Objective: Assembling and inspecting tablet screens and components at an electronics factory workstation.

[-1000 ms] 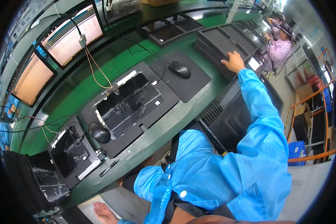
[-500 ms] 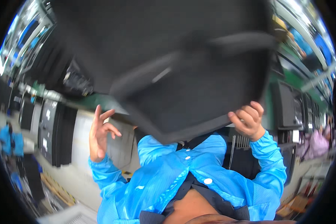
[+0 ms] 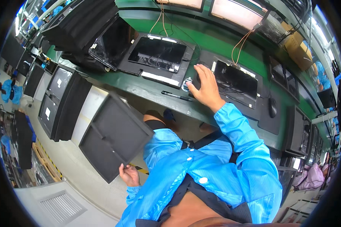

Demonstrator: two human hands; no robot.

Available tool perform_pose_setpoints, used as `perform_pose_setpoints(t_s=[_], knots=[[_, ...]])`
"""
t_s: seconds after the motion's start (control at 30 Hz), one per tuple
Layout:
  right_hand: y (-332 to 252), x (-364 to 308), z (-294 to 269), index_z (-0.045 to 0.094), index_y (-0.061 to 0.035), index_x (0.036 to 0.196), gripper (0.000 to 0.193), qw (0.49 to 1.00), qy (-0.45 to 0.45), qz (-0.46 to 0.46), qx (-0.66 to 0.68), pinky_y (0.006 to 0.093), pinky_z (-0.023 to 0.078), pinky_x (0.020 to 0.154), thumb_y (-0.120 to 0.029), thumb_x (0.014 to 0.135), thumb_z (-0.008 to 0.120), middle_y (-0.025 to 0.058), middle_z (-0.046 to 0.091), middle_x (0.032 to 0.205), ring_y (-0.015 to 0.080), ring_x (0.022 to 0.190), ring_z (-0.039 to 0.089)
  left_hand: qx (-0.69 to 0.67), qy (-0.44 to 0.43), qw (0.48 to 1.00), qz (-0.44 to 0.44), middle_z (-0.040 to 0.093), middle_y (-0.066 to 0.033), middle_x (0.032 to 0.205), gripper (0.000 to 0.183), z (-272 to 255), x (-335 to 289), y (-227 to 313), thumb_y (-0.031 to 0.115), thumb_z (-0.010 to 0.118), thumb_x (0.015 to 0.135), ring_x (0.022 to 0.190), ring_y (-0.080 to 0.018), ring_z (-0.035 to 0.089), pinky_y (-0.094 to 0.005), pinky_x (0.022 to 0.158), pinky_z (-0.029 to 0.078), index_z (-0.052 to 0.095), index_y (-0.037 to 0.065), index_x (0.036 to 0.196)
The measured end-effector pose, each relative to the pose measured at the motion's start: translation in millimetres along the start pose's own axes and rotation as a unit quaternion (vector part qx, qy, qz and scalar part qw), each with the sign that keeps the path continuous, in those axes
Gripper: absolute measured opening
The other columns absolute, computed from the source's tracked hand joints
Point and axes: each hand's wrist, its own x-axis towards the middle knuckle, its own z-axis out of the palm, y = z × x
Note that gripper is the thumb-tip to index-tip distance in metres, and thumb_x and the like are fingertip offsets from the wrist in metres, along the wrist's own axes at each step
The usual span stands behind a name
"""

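A black foam tray (image 3: 113, 128) with a divider across its recess hangs tilted beside the bench, at my left. My left hand (image 3: 129, 174) pinches its lower edge, the fingers partly behind it. Over the bench's front part my right hand (image 3: 206, 89) is open, fingers stretched out and holding nothing. It is nearest to a dark display panel (image 3: 236, 84) on a black pad and a small round silvery item (image 3: 186, 84). Left of it, a second display panel (image 3: 157, 53) lies on another black pad. A black pen (image 3: 176, 96) rests near the bench edge.
Stacked black trays (image 3: 81, 30) rise at the bench's back left, and another stack (image 3: 64, 102) stands left of the bench. A mouse (image 3: 272, 107) sits on the right. Lit screens (image 3: 236, 14) line the back, with thin cables running down. More panels (image 3: 301, 130) stand far right.
The black tray has moved from in front of me down to the left, into my left hand. My right hand has let go of it and moved left over the bench.
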Motion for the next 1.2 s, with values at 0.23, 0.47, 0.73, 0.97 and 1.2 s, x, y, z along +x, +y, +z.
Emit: perform_pose_setpoints(t_s=[0.23,0.47,0.73,0.97,1.2], knots=[[19,-1,7,0.055,0.0009,0.135,0.067,0.994,-0.005,0.003,-0.108,0.0521,0.034,0.116,-0.038,0.085,0.077,0.0208,0.053,0.14,0.0388,0.133,0.049,-0.069,0.05,0.993,0.087,0.07,-0.0131,0.09,0.011,10,71,35,0.007,0.067,0.095,0.082,-0.0219,0.069,-0.0291,0.075,0.062,0.062,-0.001,0.1],[51,15,17,0.061,0.0002,0.128,0.059,0.989,0.054,0.026,-0.138,0.0505,0.043,0.104,-0.038,0.085,0.075,0.0236,0.055,0.132,0.0419,0.123,0.053,-0.128,0.035,0.991,0.003,0.065,-0.0219,0.109,0.028,12,135,58,0.006,0.066,0.097,0.1,-0.0309,0.068,-0.039,0.092,0.063,0.057,-0.01,0.117],[44,10,14,0.063,-0.0008,0.128,0.056,0.986,0.066,0.034,-0.151,0.0539,0.039,0.11,-0.038,0.088,0.074,0.0251,0.053,0.136,0.0421,0.129,0.051,-0.093,0.02,0.993,-0.068,0.068,-0.0209,0.11,0.04,33,169,47,0.02,0.072,0.094,0.102,-0.0311,0.068,-0.0418,0.088,0.061,0.059,-0.008,0.12],[26,-12,-14,0.063,-0.0027,0.127,0.051,0.996,-0.001,-0.059,-0.074,0.0548,0.037,0.116,-0.031,0.086,0.077,0.0213,0.055,0.137,0.0391,0.134,0.05,-0.103,-0.019,0.933,-0.344,0.068,-0.0131,0.098,0.04,138,110,-31,0.032,0.069,0.094,0.088,-0.024,0.066,-0.0362,0.08,0.054,0.063,-0.002,0.115],[143,-13,-151,0.062,-0.0007,0.121,0.032,0.93,0.303,0.195,0.069,0.037,0.053,0.089,-0.016,0.094,0.069,0.0147,0.068,0.114,0.0235,0.101,0.068,0.308,-0.372,0.845,-0.23,0.066,-0.0103,0.083,0.042,202,54,-127,0.036,0.045,0.107,0.079,-0.02,0.061,-0.0352,0.076,0.049,0.064,-0.001,0.11]])
